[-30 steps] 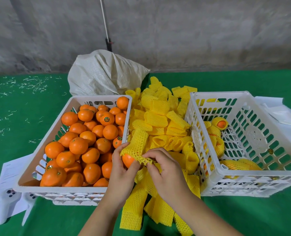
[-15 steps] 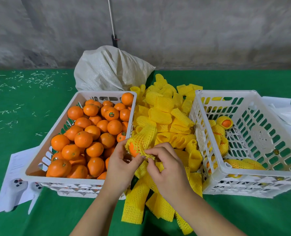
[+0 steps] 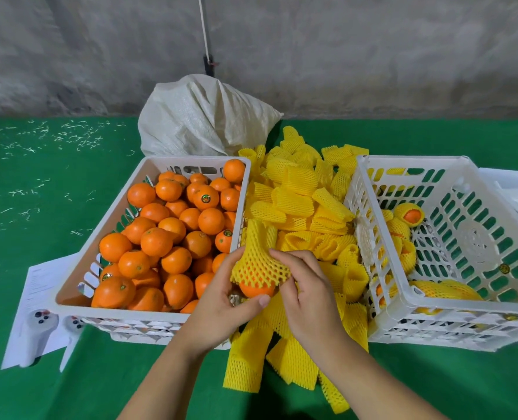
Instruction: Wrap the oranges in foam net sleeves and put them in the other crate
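Here, fingers (image 3: pixel 253 303) cup the half-sleeved orange (image 3: pixel 256 288).

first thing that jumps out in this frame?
The left crate heaped with bare oranges, and the bright pile of yellow foam sleeves between it and the right crate. In front, the left hand and right hand hold an orange half inside a sleeve.

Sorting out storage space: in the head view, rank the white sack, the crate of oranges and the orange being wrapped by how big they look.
1. Crate of oranges
2. White sack, partly hidden behind it
3. Orange being wrapped
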